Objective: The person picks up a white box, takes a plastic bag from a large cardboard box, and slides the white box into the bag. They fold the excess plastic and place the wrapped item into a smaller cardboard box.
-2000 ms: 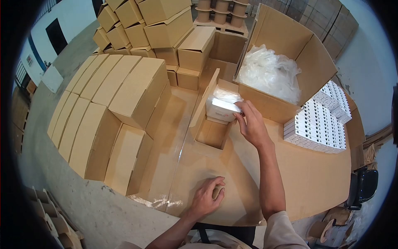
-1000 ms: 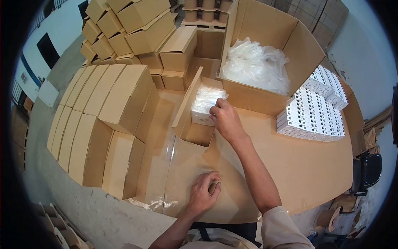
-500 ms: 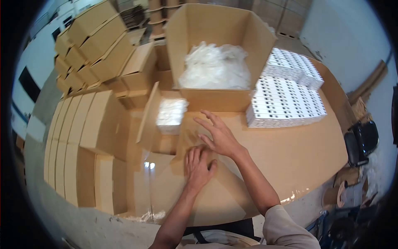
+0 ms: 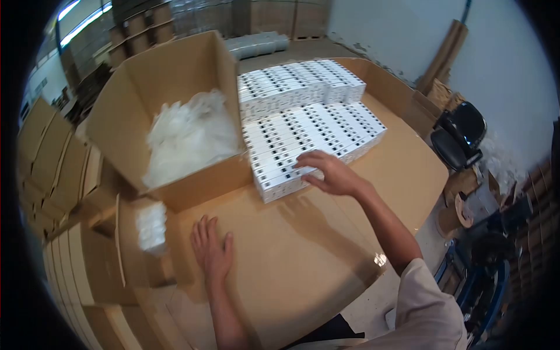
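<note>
My right hand (image 4: 331, 172) hovers at the near edge of rows of small white boxes (image 4: 318, 131) with dark printed marks. Its thumb and fingers are apart and hold nothing, and the fingertips overlap the front row in this view. Flat on the cardboard-covered table (image 4: 280, 256) lies my left hand (image 4: 212, 249), fingers stretched out and nothing in them. To its left is an open cardboard carton (image 4: 156, 271) with white wrapped packs (image 4: 151, 227) inside.
A large open carton (image 4: 204, 189) of clear plastic bags (image 4: 192, 131) stands at the back left of the table. More brown cartons (image 4: 64, 262) are stacked along the left. Beyond the right side are a black chair (image 4: 458, 137) and a cardboard spool (image 4: 457, 213).
The view has turned to the right. My right hand has moved from beside the carton of packs to the white boxes. My left hand stays on the table, now farther from my right.
</note>
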The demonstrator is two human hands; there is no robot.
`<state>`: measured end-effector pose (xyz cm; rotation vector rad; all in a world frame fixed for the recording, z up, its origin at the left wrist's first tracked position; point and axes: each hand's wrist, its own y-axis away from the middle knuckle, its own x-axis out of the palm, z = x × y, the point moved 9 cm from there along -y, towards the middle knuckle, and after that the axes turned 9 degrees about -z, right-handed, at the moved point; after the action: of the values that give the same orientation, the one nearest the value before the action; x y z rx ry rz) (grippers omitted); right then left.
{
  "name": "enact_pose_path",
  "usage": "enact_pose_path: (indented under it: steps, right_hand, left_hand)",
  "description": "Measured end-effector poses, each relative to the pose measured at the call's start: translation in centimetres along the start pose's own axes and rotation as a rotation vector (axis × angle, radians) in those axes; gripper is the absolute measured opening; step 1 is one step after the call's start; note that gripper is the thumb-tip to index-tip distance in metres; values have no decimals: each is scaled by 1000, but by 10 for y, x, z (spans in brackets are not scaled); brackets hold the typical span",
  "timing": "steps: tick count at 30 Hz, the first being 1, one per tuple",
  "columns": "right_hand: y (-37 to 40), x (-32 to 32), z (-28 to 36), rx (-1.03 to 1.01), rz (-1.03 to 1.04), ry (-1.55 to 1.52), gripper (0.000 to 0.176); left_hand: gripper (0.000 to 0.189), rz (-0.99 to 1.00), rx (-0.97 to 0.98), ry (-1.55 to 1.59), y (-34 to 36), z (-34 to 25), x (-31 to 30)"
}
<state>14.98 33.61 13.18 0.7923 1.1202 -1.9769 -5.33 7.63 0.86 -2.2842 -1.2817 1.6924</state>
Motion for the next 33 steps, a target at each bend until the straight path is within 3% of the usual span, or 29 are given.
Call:
enact_pose_path:
  steps: [3,10,14,18,25,33]
  right_hand:
    - [-6,-40,-65,118,-63,50,32]
    - [-47,-90,-220,417,-300,343,70]
    - [-71,-98,-266,574,-350,372,78]
    - [-79,-97,-279,587,-392,410,74]
    - [-79,-105,-286,434,-537,371,63]
    - [-83,-114,-287,361,-555,400,45]
  left_hand:
    - [56,74,-13,18,1,-2,-2]
    - [52,98,-35,11,-3,-10,-2]
    - [52,103,-23,4,-3,-10,0]
    - [52,102,-24,-16,-5,-9,3]
    - [51,102,-33,-9,-5,-10,3]
    - [53,92,-41,-26,-5,-8,3]
